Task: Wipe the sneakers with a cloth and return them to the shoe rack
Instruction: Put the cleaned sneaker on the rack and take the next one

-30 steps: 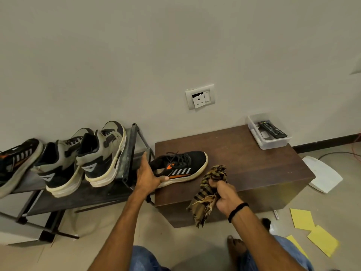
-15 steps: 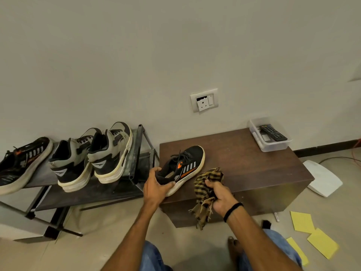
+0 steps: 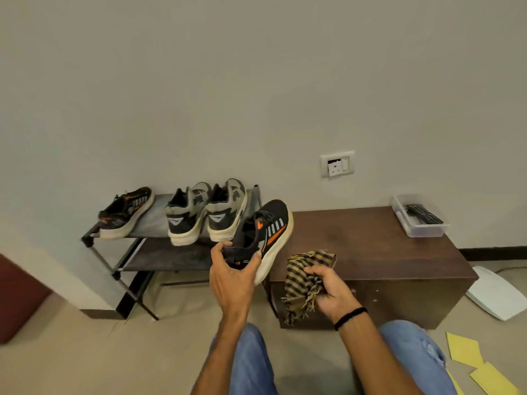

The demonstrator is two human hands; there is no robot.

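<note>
**Holding the sneaker by its heel alone: where I see this slipping**

Closest to me, my left hand (image 3: pixel 232 276) grips the heel of the black sneaker (image 3: pixel 268 232). The thumb is on one side of the collar and the fingers are curled round the other, with the toe pitched up and away. The shoe hangs in front of the gap between the shoe rack (image 3: pixel 171 256) and the wooden bench (image 3: pixel 370 246). I judge it clear of both, though I cannot be sure the sole's far edge isn't brushing the bench corner. All the shoe's length sits beyond that one hold, so a firm stroke near the toe could lever it out of my fingers and drop it to the floor (image 3: pixel 71 366).

My right hand (image 3: pixel 328 290) is closed round the bunched checked cloth (image 3: pixel 303 276), whose frayed end dangles below the fist. A loose tail like that could snag the laces (image 3: pixel 263 216). The cloth is apart from the shoe, so I take it wiping has not yet begun on this one.

A little farther out, the bench top would give support if I rested the sole there. Beyond it to the left, the rack's top shelf carries the grey pair (image 3: pixel 205 212) near its right end and the matching black sneaker (image 3: pixel 128 212) at its left. The free spot lies between them and looks tight, so swinging the shoe in carelessly could knock the grey pair off the edge. Far right, the clear tray (image 3: pixel 427 230) with a remote (image 3: pixel 425 213) sits well apart, and I expect no trouble there.
</note>
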